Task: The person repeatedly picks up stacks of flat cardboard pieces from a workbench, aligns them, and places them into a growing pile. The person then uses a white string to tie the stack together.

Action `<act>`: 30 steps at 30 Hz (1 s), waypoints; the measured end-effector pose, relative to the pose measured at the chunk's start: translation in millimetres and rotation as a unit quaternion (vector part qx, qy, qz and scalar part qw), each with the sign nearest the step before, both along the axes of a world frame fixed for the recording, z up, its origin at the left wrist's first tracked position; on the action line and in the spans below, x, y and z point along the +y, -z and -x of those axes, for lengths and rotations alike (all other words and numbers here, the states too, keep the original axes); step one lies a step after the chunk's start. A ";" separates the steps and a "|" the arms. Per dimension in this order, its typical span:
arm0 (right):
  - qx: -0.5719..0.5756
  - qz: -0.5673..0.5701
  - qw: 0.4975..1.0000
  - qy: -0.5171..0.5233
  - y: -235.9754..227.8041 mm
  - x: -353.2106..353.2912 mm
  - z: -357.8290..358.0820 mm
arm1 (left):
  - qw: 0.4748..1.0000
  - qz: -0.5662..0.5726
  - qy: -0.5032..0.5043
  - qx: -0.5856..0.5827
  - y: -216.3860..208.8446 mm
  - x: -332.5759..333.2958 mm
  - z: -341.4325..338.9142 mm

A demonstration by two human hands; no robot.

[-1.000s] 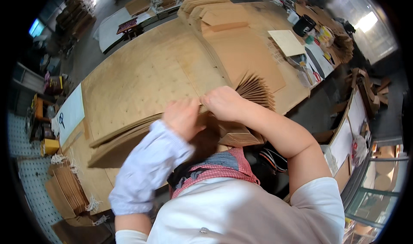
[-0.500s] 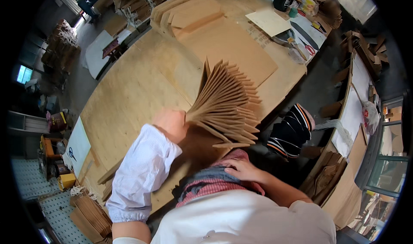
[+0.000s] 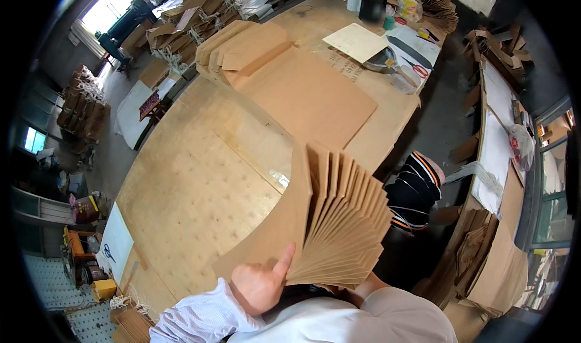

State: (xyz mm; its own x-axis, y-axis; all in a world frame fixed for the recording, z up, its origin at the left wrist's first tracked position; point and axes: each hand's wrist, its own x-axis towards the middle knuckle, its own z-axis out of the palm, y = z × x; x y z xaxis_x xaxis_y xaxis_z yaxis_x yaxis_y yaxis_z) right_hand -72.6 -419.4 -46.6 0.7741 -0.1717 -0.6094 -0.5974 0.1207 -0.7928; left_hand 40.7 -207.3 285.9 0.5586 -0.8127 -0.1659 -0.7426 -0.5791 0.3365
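Paper fan [image 3: 348, 219]: a thick stack of folded brown sheets, splayed at the top and gathered low, up against the white shirt [image 3: 393, 319] at the near side of the wooden desk [image 3: 181, 155].
Left hand [image 3: 259, 287]: beside the gathered end, touching the broad front sheet [image 3: 272, 222], most fingers curled and one stretched along the paper (from where I stand, I cannot tell whether the thumb pinches the stack).
Right hand: hidden behind the fan; only a bit of forearm [image 3: 367, 288] shows, so I cannot tell whether it grips anything.
Folds: each looks light and fairly stiff, likely to crease if bent hard; together they probably have some weight, and the dry faces could slide over one another.
Gathered end: seems the best place to take hold, squeezed through the full thickness, since the upper edges spread loose.
Beyond the fan: a wide flat brown sheet [image 3: 315, 98], and farther right red-handled scissors [image 3: 419, 70] near a pale board [image 3: 356, 42].
Left side: blue-handled scissors [image 3: 109, 253] on a white sheet [image 3: 120, 237].
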 end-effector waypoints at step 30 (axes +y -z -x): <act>-0.280 0.587 0.679 -0.341 -169.3 -290.7 -640.7 | 0.553 0.594 -0.415 0.412 226.1 -87.1 -363.8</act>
State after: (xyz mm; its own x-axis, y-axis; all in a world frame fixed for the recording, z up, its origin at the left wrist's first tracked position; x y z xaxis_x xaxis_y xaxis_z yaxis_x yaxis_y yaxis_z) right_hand 568.1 -710.0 122.8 0.9714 0.2296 0.0610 0.2376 -0.9437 -0.2301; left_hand 404.5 -294.4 59.8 0.9534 -0.1416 -0.2665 0.3012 0.3875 0.8713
